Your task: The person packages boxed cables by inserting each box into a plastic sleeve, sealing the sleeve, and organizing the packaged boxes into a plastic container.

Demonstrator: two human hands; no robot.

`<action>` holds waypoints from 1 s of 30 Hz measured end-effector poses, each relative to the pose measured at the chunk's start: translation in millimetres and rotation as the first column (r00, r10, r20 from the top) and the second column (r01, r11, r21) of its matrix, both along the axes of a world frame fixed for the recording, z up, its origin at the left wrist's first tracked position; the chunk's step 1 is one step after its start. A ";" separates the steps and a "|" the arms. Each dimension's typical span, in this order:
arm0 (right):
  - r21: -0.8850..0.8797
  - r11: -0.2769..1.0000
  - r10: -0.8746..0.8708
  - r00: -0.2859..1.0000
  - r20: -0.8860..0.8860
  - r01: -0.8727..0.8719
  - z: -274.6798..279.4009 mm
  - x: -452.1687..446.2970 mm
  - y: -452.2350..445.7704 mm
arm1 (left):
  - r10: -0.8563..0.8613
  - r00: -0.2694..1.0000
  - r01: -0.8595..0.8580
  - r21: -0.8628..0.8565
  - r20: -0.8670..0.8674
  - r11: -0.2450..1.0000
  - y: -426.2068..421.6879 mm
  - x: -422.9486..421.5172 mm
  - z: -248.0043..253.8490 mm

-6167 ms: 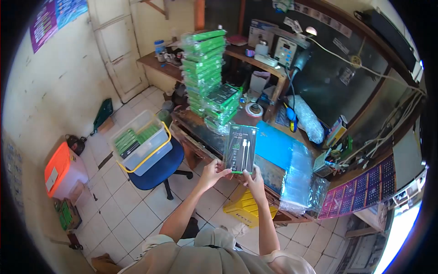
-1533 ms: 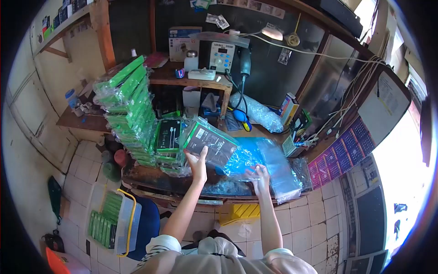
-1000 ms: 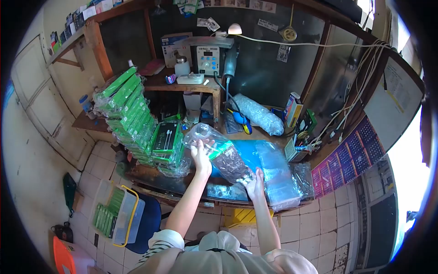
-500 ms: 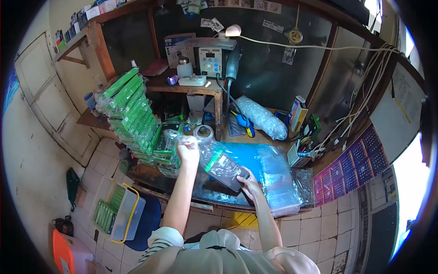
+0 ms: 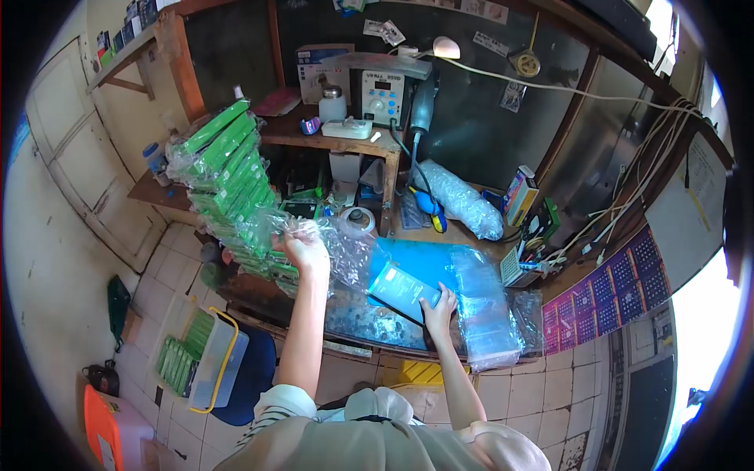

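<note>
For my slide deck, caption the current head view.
Left hand gripping clear plastic, right hand holding a flat box, at a cluttered workbench.

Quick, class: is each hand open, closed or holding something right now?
Left hand: closed, holding clear plastic.
Right hand: closed on one end of the box.

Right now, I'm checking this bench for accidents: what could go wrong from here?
The left hand, holding clear plastic, appears close to the tall stack of green boxes; a sharp tug might knock it. The right hand grips the flat box near one end, so it could slip.
</note>
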State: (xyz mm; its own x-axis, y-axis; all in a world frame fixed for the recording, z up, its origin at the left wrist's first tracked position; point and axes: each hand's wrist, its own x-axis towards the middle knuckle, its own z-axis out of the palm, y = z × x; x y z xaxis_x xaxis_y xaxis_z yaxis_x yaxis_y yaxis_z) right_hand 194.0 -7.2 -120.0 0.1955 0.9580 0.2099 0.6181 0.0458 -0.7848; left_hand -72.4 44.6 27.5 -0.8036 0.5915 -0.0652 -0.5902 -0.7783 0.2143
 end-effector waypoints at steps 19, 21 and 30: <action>0.143 0.901 0.215 0.135 -0.967 -0.410 89.3 -14.2 -14.4 | -0.478 0.276 0.270 -0.410 -0.834 0.871 -6.1 105.4 -68.7; 0.080 0.927 0.146 0.157 -0.977 -0.366 93.3 -13.8 -19.6 | -0.339 -0.079 0.218 -0.348 -0.937 0.912 -14.3 116.4 -80.2; 0.044 0.999 0.054 0.630 -0.775 -0.032 74.1 10.2 -12.9 | -0.351 -0.208 0.167 -0.387 -0.913 0.907 -37.0 124.5 -70.2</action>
State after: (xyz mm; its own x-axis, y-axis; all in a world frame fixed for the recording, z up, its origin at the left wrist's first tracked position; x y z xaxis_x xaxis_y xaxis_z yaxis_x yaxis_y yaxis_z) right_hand 204.2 -20.0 -45.9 0.2555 0.9666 0.0227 -0.2211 0.0812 -0.9719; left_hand 52.2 7.6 -42.7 0.2034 0.8337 0.5134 0.1992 -0.5486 0.8120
